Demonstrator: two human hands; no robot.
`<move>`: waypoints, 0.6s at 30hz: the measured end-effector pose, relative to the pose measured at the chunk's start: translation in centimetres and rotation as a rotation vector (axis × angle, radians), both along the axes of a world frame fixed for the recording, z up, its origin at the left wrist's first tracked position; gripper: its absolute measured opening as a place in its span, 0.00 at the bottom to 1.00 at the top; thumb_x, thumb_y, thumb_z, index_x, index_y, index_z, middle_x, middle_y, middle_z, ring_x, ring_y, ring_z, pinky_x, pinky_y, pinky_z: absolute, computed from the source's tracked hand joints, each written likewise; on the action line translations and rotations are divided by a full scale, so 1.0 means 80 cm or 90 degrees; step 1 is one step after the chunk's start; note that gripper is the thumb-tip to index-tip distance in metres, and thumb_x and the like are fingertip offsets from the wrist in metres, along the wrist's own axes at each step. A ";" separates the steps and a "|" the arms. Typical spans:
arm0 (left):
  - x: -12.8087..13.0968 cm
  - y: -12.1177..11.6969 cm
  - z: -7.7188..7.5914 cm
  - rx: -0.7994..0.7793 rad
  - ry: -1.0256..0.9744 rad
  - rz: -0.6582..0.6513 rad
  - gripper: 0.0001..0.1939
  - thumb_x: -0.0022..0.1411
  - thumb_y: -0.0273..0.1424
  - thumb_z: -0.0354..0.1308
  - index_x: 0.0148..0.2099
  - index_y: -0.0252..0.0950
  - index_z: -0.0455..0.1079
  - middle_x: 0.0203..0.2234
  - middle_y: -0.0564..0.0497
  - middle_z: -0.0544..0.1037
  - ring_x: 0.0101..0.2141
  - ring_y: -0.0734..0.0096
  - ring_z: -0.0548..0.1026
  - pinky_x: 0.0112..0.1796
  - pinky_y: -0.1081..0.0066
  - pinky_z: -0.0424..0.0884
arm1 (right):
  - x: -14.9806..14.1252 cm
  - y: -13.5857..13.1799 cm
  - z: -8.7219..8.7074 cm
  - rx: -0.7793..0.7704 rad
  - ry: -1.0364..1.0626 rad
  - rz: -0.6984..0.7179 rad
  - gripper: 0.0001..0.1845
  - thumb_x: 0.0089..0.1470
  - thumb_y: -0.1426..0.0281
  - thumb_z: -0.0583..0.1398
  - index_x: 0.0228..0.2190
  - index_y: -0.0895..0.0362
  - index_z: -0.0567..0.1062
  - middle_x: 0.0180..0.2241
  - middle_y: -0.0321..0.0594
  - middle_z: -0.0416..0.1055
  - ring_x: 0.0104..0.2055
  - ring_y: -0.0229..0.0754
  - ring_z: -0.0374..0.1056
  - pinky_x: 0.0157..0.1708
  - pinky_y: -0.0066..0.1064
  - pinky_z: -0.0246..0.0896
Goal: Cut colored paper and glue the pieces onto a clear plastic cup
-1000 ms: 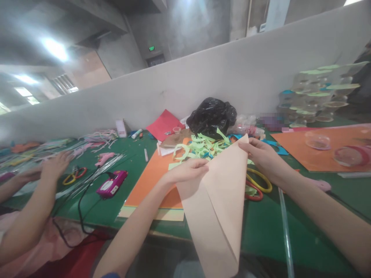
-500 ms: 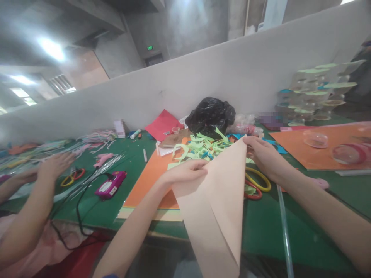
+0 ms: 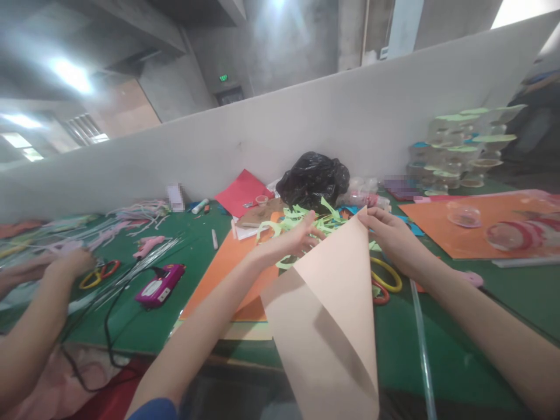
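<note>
A pale peach sheet of paper (image 3: 324,315) hangs folded over on itself, its lower end past the table's front edge. At its pointed top corner, my right hand (image 3: 385,230) pinches the paper between thumb and fingers. My left hand (image 3: 300,236) is off the paper, just beyond its upper left edge, with thumb and fingers apart. Light green paper scraps (image 3: 289,220) lie in a heap behind that hand. Beneath my left forearm is an orange sheet (image 3: 219,274) on a stack of paper. Scissors with yellow and red handles (image 3: 389,277) lie right of the folded sheet, partly hidden.
A black plastic bag (image 3: 312,179) sits against the low wall. On the left are a purple box (image 3: 160,286) with a cord, a pink glue gun (image 3: 149,245) and another person's hands (image 3: 74,265). Stacked plastic cups (image 3: 459,149) stand at far right, behind an orange sheet (image 3: 433,233).
My left hand has let go of the peach paper's edge and moved up and away, its fingers opening. The right hand keeps its pinch on the corner. The view has shifted slightly.
</note>
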State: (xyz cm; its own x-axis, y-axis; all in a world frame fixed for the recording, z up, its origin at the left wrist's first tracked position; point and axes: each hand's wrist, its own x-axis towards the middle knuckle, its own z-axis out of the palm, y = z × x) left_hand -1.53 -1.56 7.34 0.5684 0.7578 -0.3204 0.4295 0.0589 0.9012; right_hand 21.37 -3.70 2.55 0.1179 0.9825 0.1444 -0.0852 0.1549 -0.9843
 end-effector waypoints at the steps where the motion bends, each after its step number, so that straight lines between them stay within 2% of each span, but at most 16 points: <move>1: 0.004 0.004 0.003 -0.017 -0.017 0.000 0.39 0.57 0.67 0.44 0.46 0.36 0.70 0.34 0.47 0.78 0.35 0.65 0.74 0.35 0.69 0.67 | 0.001 0.000 0.000 0.001 0.000 0.004 0.21 0.45 0.49 0.68 0.27 0.53 0.72 0.30 0.34 0.69 0.33 0.38 0.64 0.37 0.31 0.62; 4: 0.016 0.014 0.008 -0.007 -0.001 -0.028 0.37 0.56 0.66 0.48 0.46 0.37 0.70 0.37 0.47 0.78 0.37 0.65 0.75 0.37 0.69 0.68 | 0.002 0.000 0.001 0.007 -0.004 0.016 0.21 0.46 0.50 0.68 0.28 0.53 0.73 0.30 0.33 0.69 0.32 0.37 0.64 0.35 0.30 0.61; 6: 0.026 0.017 0.010 0.048 0.043 -0.056 0.33 0.57 0.63 0.51 0.44 0.38 0.71 0.37 0.48 0.78 0.37 0.65 0.74 0.36 0.69 0.67 | 0.002 -0.001 0.001 0.011 -0.015 0.016 0.21 0.46 0.50 0.68 0.29 0.53 0.73 0.28 0.33 0.68 0.31 0.37 0.63 0.33 0.29 0.61; 9: 0.037 0.019 0.011 0.169 0.127 -0.095 0.26 0.54 0.58 0.60 0.37 0.39 0.71 0.31 0.52 0.75 0.31 0.67 0.70 0.31 0.70 0.61 | 0.005 -0.002 0.001 0.000 -0.036 0.005 0.21 0.46 0.49 0.68 0.29 0.53 0.73 0.27 0.34 0.68 0.29 0.38 0.62 0.29 0.29 0.60; 11: 0.042 0.019 0.011 0.213 0.166 -0.120 0.24 0.52 0.55 0.64 0.33 0.39 0.69 0.26 0.54 0.72 0.27 0.70 0.67 0.28 0.71 0.57 | 0.007 -0.001 0.001 0.002 -0.046 -0.004 0.22 0.46 0.48 0.67 0.30 0.53 0.73 0.27 0.34 0.68 0.29 0.38 0.63 0.27 0.28 0.59; 13: 0.045 0.017 0.010 0.216 0.166 -0.128 0.23 0.53 0.55 0.63 0.31 0.39 0.68 0.26 0.55 0.71 0.26 0.71 0.67 0.27 0.71 0.57 | 0.009 0.000 0.000 0.016 -0.057 -0.014 0.22 0.47 0.47 0.67 0.30 0.53 0.74 0.28 0.35 0.69 0.29 0.38 0.63 0.27 0.28 0.59; 18: 0.051 0.005 0.010 0.186 0.134 -0.092 0.21 0.55 0.51 0.62 0.36 0.38 0.69 0.28 0.54 0.75 0.29 0.70 0.72 0.28 0.72 0.62 | 0.010 0.004 -0.003 0.024 -0.040 -0.030 0.22 0.46 0.48 0.68 0.29 0.53 0.73 0.28 0.34 0.69 0.29 0.37 0.62 0.29 0.29 0.59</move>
